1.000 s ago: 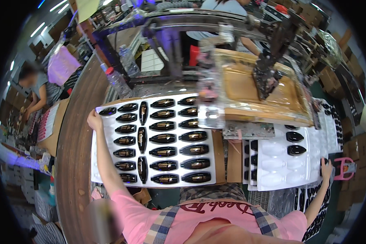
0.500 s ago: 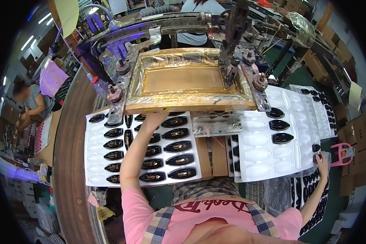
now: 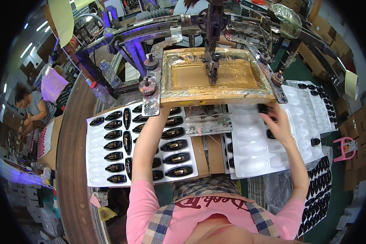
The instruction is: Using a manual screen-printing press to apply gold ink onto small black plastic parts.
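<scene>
Left hand point(image 3: 163, 111) mostly hidden beneath the screen frame point(image 3: 236, 99) (its grip I cannot tell); right hand point(image 3: 279, 123), loosely spread, over black pieces point(image 3: 270, 134) by the frame's lower right; brown counter point(image 3: 71, 138) left of it, cartons point(image 3: 354, 128) far right

Slim white tube lights point(image 3: 26, 50) shine at upper left; a brown wood-grained table point(image 3: 71, 142) stands left, brown cardboard boxes point(image 3: 357, 162) right, above dark green floor point(image 3: 336, 175).
</scene>
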